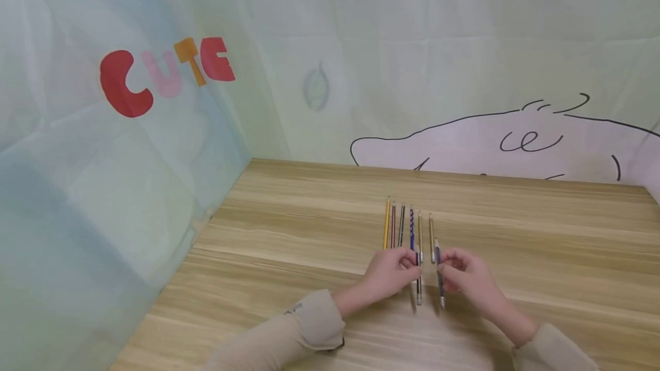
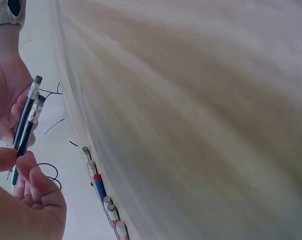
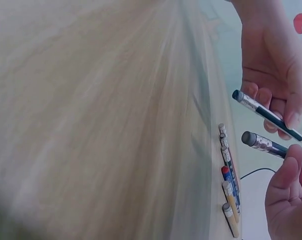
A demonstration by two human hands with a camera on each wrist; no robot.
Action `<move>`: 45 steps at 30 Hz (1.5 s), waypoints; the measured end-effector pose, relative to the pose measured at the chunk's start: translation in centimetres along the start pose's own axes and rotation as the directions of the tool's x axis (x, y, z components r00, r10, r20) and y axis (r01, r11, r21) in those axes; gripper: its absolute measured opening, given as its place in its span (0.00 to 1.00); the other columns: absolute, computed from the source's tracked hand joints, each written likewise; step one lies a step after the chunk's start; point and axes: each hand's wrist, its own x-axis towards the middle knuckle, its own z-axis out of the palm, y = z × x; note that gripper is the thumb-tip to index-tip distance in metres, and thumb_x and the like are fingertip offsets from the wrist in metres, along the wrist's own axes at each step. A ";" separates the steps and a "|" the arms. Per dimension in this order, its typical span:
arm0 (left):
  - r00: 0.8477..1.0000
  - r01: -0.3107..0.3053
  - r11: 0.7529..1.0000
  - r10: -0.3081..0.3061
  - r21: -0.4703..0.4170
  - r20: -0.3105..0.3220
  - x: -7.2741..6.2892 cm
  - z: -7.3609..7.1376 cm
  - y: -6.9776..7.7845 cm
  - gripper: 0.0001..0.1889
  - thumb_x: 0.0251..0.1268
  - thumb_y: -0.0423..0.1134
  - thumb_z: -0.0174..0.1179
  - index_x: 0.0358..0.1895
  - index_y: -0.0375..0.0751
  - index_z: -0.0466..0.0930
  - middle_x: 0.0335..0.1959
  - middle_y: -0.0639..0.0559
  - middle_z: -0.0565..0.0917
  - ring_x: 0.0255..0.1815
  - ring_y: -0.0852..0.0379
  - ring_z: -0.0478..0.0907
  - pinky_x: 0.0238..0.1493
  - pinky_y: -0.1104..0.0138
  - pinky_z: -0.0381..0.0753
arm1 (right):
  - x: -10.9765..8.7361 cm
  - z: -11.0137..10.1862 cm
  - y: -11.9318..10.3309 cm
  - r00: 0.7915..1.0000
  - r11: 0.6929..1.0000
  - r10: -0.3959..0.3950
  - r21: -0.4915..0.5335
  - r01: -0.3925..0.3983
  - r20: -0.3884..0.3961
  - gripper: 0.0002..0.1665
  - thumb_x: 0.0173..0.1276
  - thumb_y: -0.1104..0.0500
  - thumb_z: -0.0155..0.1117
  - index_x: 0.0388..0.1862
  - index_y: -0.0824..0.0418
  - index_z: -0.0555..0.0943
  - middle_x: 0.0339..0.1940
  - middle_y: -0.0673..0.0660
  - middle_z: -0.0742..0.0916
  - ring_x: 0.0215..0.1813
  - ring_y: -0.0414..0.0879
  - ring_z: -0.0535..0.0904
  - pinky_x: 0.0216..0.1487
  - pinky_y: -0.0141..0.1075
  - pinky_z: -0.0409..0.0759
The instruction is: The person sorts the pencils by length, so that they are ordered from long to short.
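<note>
My left hand (image 1: pixel 392 271) pinches a dark pencil (image 1: pixel 419 288) between thumb and fingers, its metal-banded eraser end toward me. To its right, my right hand (image 1: pixel 466 273) pinches another dark pencil (image 1: pixel 440 285), point away from me and slightly tilted. Both pencils are raised over the table, a small gap between them. In the right wrist view, the left hand's pencil (image 3: pixel 263 111) shows a grey eraser and a silver band, much like the right hand's pencil (image 3: pixel 264 144). Just beyond the hands lie several pencils side by side, among them a yellow pencil (image 1: pixel 387 223) at the left end.
The row continues with a dark red pencil (image 1: pixel 393 225), a black pencil (image 1: pixel 401 225), a blue patterned pencil (image 1: pixel 411 222) and two gold ones, the rightmost gold pencil (image 1: pixel 432 236) set slightly apart. The wood-grain table (image 1: pixel 289 216) meets printed cloth walls (image 1: pixel 309 27) at left and back.
</note>
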 end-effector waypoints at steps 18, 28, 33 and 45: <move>1.000 -0.001 1.000 0.001 -0.010 -0.008 0.4 0.7 0.2 0.06 0.51 0.36 0.59 0.32 0.39 0.76 0.25 0.55 0.78 0.14 0.66 0.70 0.14 0.76 0.71 | 0.4 0.7 0.2 0.999 0.997 -0.031 0.073 0.030 0.015 0.11 0.57 0.69 0.53 0.39 0.74 0.68 0.24 0.49 0.78 0.19 0.38 0.74 0.23 0.31 0.77; 1.000 0.029 0.999 -0.030 -0.034 -0.002 0.6 0.6 0.1 0.07 0.52 0.38 0.59 0.35 0.41 0.77 0.25 0.57 0.78 0.17 0.65 0.71 0.14 0.75 0.73 | 0.4 0.8 0.1 1.000 0.998 -0.017 0.066 0.016 0.015 0.14 0.57 0.68 0.54 0.41 0.75 0.68 0.25 0.51 0.78 0.19 0.38 0.74 0.23 0.30 0.77; 0.999 0.033 0.999 -0.033 -0.030 -0.006 0.7 0.6 0.1 0.07 0.52 0.39 0.60 0.34 0.42 0.77 0.25 0.58 0.78 0.17 0.65 0.72 0.14 0.75 0.73 | 0.5 0.8 0.0 1.000 0.998 -0.007 0.070 0.006 0.017 0.14 0.57 0.68 0.54 0.41 0.75 0.68 0.25 0.51 0.78 0.20 0.38 0.74 0.23 0.30 0.77; 1.000 0.005 1.000 -0.005 -0.005 -0.019 0.7 0.5 0.3 0.07 0.52 0.39 0.60 0.33 0.40 0.77 0.25 0.55 0.79 0.19 0.67 0.71 0.18 0.75 0.73 | 0.6 0.7 -0.2 1.000 0.996 -0.002 0.084 0.001 0.016 0.15 0.58 0.68 0.54 0.43 0.76 0.67 0.27 0.51 0.78 0.20 0.38 0.74 0.23 0.29 0.76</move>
